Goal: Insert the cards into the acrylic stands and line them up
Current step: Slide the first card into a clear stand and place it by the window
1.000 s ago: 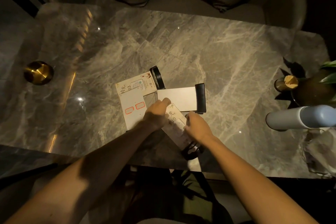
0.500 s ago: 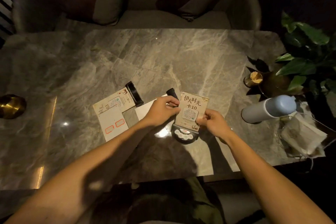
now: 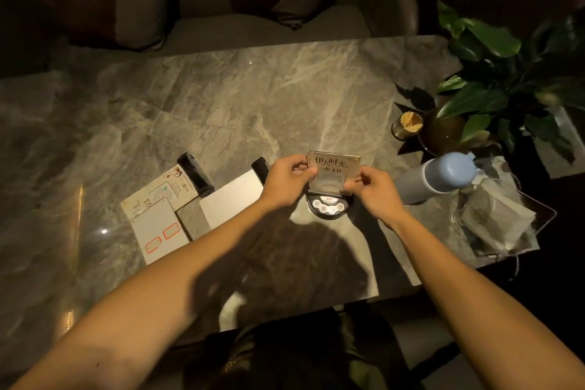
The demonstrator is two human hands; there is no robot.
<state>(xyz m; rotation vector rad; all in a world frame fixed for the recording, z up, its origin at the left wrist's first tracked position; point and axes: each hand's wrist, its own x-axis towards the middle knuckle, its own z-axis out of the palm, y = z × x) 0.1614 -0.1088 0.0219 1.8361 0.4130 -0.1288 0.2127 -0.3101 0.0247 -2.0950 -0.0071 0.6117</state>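
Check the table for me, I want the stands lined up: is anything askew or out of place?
Yes. Two stands lie flat at skewed angles left of the hands, not upright. Only the stand held by both hands is upright.

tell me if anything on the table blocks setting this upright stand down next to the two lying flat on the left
Nothing visible does. Both the left hand and right hand hold the upright stand by its edges. The nearer flat stand lies just left of it, the other flat stand further left. The blue bottle lies on the right.
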